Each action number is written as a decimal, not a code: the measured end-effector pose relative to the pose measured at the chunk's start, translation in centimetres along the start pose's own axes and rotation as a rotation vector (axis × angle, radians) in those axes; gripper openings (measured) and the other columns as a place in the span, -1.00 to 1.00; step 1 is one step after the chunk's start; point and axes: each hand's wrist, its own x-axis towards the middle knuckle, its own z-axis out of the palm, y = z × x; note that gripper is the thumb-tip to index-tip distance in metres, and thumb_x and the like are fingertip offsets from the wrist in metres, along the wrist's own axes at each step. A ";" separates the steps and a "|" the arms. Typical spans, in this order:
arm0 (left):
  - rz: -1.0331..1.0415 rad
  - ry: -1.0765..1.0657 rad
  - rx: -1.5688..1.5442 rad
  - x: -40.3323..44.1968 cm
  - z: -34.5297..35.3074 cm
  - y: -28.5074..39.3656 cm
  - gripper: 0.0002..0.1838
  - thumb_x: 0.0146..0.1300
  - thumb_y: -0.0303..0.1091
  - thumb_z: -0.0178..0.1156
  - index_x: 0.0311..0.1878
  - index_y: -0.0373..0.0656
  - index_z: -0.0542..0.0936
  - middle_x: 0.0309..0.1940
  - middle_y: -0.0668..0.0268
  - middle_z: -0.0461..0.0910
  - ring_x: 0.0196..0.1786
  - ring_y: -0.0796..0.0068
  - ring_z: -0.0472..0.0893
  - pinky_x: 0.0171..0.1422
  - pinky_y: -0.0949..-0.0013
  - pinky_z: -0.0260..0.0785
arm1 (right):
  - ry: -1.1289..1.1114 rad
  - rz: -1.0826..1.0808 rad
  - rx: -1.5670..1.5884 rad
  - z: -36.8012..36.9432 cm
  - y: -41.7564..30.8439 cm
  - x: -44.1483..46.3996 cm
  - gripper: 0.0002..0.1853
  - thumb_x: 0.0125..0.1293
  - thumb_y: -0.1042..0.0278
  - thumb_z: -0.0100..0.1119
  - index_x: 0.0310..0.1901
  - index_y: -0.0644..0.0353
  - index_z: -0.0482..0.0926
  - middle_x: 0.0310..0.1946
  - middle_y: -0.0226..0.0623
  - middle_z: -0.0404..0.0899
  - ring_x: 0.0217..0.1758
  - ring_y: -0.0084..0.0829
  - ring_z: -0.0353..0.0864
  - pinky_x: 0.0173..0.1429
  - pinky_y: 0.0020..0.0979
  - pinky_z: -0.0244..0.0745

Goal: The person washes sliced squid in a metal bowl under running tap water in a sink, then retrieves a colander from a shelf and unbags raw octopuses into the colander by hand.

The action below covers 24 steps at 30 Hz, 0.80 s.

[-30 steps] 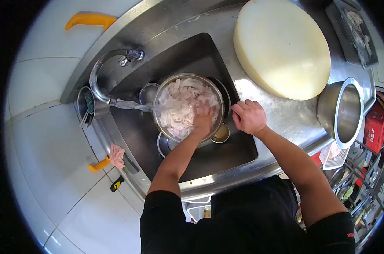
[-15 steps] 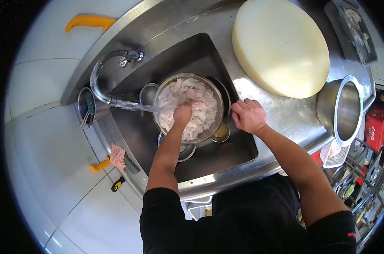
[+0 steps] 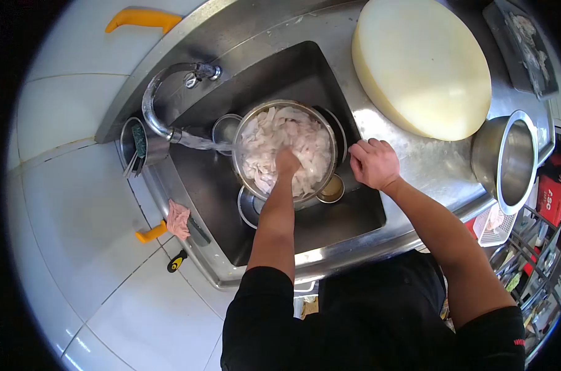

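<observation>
Left hand [image 3: 287, 162] is down in the pale strips [image 3: 311, 145], fingers buried, so can't tell whether they are wide or closed. Strips fill a round metal bowl [image 3: 336, 151] in the sink [image 3: 354, 217] — wet, piled, lying every which way, no shared direction. Bowl opens up toward the camera; it's round, so no long axis to log. Water [image 3: 200, 143] runs from the curved faucet [image 3: 149, 111] at the bowl's left rim. Right hand [image 3: 376, 164] is curled into a loose fist at the sink's right edge, apart from the bowl, nothing visible in it.

Small dish [image 3: 331, 187] with yellowish contents sits just beside the bowl (other metal vessels partly hidden around it). Surface: shiny steel counter [image 3: 438, 176], wet-looking, carrying a thick round pale board [image 3: 424, 68]. Beside that, a wide-rimmed metal pot [image 3: 506, 162] is tilted, mouth facing right; beyond, a gray tub [image 3: 527, 49] holds pale scraps.

Room: white tile [image 3: 76, 204] at left, orange handles [image 3: 144, 18], pink cloth [image 3: 178, 219] on the sink's left edge. Right side — red crate [image 3: 549, 198], white basket [image 3: 497, 230], cluttered metal racks [image 3: 531, 247].
</observation>
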 end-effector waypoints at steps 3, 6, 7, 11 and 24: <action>0.053 0.028 -0.111 -0.6 -5.1 3.6 -0.49 0.13 -0.13 0.36 0.15 -0.12 0.69 -0.03 -0.09 0.71 0.10 -0.08 0.67 0.22 0.04 0.53 | 0.003 0.001 0.000 -0.1 0.1 0.1 -0.91 0.11 0.35 0.29 -0.32 0.01 0.59 -0.42 -0.40 0.56 -0.34 -0.29 0.58 -0.20 -0.23 0.48; -0.028 0.019 -0.198 -3.0 -9.2 6.0 -0.40 0.13 -0.06 0.36 0.22 -0.15 0.65 -0.03 -0.11 0.72 0.07 -0.07 0.70 0.20 0.07 0.54 | -0.005 0.007 -0.009 0.0 0.0 -0.1 -0.91 0.11 0.34 0.28 -0.33 0.00 0.58 -0.42 -0.40 0.55 -0.33 -0.29 0.59 -0.20 -0.23 0.48; -0.085 0.006 -0.183 -3.5 -9.9 6.3 -0.35 0.10 -0.02 0.38 0.24 -0.16 0.64 0.01 -0.09 0.71 0.10 -0.03 0.70 0.23 0.10 0.54 | -0.012 0.009 -0.016 0.0 0.0 -0.1 -0.91 0.12 0.34 0.28 -0.33 -0.01 0.56 -0.42 -0.41 0.55 -0.32 -0.30 0.59 -0.19 -0.23 0.48; -0.241 -0.003 -0.211 -4.4 -10.0 5.2 -0.15 0.03 0.00 0.47 0.41 -0.14 0.52 0.20 -0.07 0.64 0.27 0.03 0.63 0.36 0.18 0.47 | -0.020 0.009 -0.031 0.1 0.0 -0.1 -0.90 0.13 0.33 0.27 -0.33 -0.02 0.55 -0.41 -0.42 0.56 -0.30 -0.31 0.60 -0.18 -0.23 0.48; -0.323 -0.298 -1.993 1.2 -14.3 -5.6 -0.65 0.48 -0.33 0.19 0.16 -0.41 0.55 0.00 0.05 0.67 0.08 0.16 0.69 0.27 0.17 0.60 | -0.005 0.012 -0.029 0.0 -0.2 -0.1 -0.90 0.11 0.35 0.29 -0.32 0.01 0.59 -0.40 -0.41 0.56 -0.31 -0.29 0.58 -0.18 -0.23 0.48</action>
